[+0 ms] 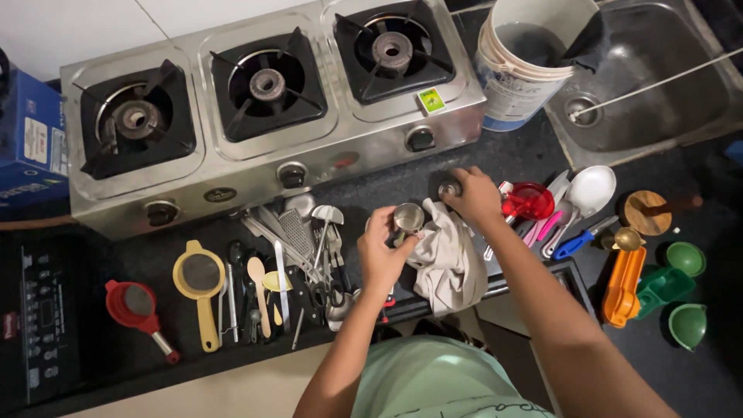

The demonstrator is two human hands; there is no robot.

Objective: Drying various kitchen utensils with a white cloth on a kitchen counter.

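Note:
My left hand (381, 251) holds a small steel cup (408, 217) over the dark counter. A crumpled grey cloth (447, 259) lies just right of that hand and touches the cup. My right hand (474, 195) grips another small steel cup (450, 189) close to the front of the three-burner steel stove (255, 166). Both hands are close together, in front of the stove's right knob (420, 138).
Steel utensils (298, 244) lie in a heap left of my hands, with a yellow strainer (200, 276) and a red strainer (135, 307). Coloured spoons and scoops (573, 205) lie to the right. A white bucket (526, 58) stands by the sink (658, 101).

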